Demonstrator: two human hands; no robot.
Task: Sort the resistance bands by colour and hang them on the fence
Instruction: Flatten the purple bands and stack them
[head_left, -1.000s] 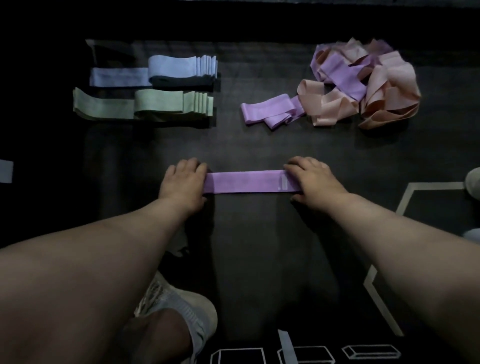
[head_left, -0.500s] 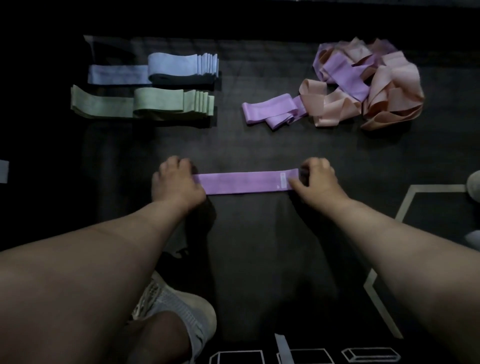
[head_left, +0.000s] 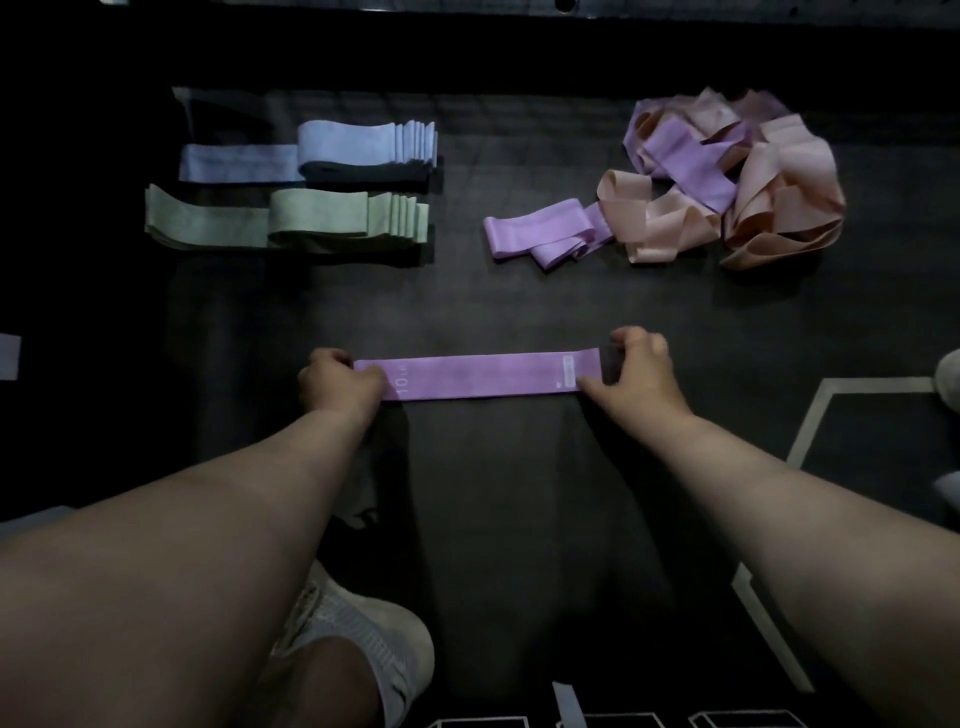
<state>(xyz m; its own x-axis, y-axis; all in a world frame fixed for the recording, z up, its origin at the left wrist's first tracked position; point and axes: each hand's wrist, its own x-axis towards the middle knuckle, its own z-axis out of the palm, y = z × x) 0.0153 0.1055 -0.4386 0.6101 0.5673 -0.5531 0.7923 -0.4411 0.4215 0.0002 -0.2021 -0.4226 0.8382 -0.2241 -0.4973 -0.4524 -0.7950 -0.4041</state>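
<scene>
A purple resistance band (head_left: 480, 376) is laid flat and straight on the dark floor mat (head_left: 493, 519), marked "10" near its left end; that end is pinched by the left hand (head_left: 340, 382), the other by the curled fingers of the right hand (head_left: 636, 371); farther off, folded blue bands (head_left: 363, 148) and green bands (head_left: 343, 218) are stacked at left; a loose purple-and-peach pile (head_left: 727, 182) is seen at right; a white shoe (head_left: 363, 649) is visible below.

Gym-like floor, dark mat (head_left: 519, 519), white line markings (head_left: 883, 385), resistance bands (head_left: 478, 376)
</scene>
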